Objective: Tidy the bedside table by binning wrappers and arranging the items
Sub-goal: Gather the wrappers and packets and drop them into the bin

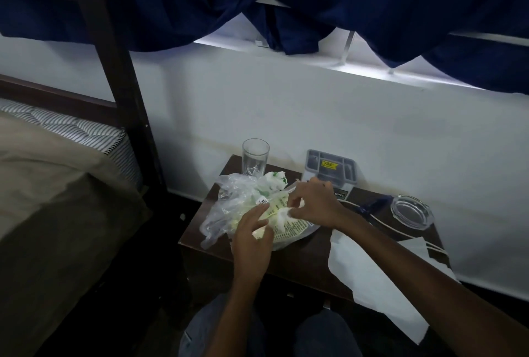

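On the dark wooden bedside table, both hands work at a heap of clear plastic wrappers with yellow-green print. The left hand lies with spread fingers on the heap's near edge; the right hand pinches what looks like a crumpled white tissue. Behind stand an empty drinking glass and a printed box. A glass ashtray sits at the right, white paper overhanging the front edge.

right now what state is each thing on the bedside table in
clear drinking glass: upright, looks empty
clear glass ashtray: upright, looks empty
crumpled clear plastic wrappers: bunched, under both hands
white paper sheet: flat, overhanging the front edge
left hand: on wrappers
right hand: fingers pinching wrappers
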Tool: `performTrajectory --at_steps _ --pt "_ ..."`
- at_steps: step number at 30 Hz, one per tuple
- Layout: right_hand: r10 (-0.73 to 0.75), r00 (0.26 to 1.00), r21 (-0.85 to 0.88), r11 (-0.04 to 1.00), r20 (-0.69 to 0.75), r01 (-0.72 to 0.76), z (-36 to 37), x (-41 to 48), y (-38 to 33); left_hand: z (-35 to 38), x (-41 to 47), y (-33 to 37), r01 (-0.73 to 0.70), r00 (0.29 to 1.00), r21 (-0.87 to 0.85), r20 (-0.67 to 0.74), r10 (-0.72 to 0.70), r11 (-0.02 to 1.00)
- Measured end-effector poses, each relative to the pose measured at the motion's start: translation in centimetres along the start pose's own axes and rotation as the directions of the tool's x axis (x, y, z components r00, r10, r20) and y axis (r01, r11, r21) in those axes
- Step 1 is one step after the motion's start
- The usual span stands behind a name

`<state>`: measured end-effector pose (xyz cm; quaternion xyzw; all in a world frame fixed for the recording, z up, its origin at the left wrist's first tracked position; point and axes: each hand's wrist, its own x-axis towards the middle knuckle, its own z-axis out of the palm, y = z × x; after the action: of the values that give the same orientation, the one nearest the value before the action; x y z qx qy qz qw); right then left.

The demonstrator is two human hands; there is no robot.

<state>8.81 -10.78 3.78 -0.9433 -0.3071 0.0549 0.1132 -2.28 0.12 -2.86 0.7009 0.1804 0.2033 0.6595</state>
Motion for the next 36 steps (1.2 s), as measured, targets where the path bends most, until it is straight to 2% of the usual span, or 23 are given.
performTrajectory --at_steps 2,4,9,11,14,16,20,23,27,30,32,36 --pt "-0.033 0.997 0.085 0.996 0.064 0.027 -0.4 -0.8 -0.3 0.4 -0.3 0.1 -0.103 0.994 0.056 0.042 0.1 0.993" --pt "-0.049 0.99 0.204 0.979 0.132 0.021 -0.6 -1.1 -0.5 0.9 -0.6 0.2 -0.134 0.991 0.057 0.02 0.133 0.989" --pt "-0.096 0.973 0.416 0.909 0.211 0.0 -1.7 -0.9 -0.8 0.9 -0.5 0.3 -0.006 0.994 -0.032 -0.112 0.003 0.999" --pt "-0.049 0.991 0.425 0.905 0.122 -0.007 -1.8 0.4 -0.6 0.7 -0.3 0.5 0.055 0.983 -0.095 -0.172 -0.071 0.994" --pt "0.088 0.993 0.319 0.946 -0.078 -0.059 -0.9 4.3 0.5 0.4 0.0 0.8 0.107 0.96 -0.157 -0.241 -0.143 0.982" --pt "0.109 0.988 0.171 0.981 -0.112 -0.089 0.0 7.0 1.3 0.3 0.1 0.9 0.122 0.952 -0.174 -0.259 -0.164 0.977" --pt "0.091 0.995 -0.153 0.985 0.038 -0.084 2.3 11.1 2.0 0.4 0.6 0.7 0.125 0.944 -0.174 -0.283 -0.172 0.977" --pt "0.122 0.989 -0.269 0.958 0.088 -0.094 4.2 13.2 2.2 0.4 0.9 0.6 0.111 0.945 -0.159 -0.288 -0.154 0.981" --pt "0.095 0.993 -0.363 0.93 0.074 -0.062 5.8 14.7 2.9 0.4 1.1 0.5 0.097 0.949 -0.119 -0.289 -0.127 0.988" --pt "0.096 0.995 -0.328 0.94 -0.005 -0.092 5.6 15.2 3.5 0.4 1.1 0.4 0.092 0.952 -0.109 -0.282 -0.12 0.99" --pt "0.106 0.992 -0.246 0.962 -0.061 -0.118 4.7 15.1 3.8 0.4 1.0 0.4 0.078 0.954 -0.105 -0.28 -0.104 0.991" --pt "0.235 0.953 0.159 0.966 -0.193 -0.206 1.6 13.7 4.4 0.5 0.8 0.5 0.076 0.957 -0.087 -0.275 -0.097 0.993"
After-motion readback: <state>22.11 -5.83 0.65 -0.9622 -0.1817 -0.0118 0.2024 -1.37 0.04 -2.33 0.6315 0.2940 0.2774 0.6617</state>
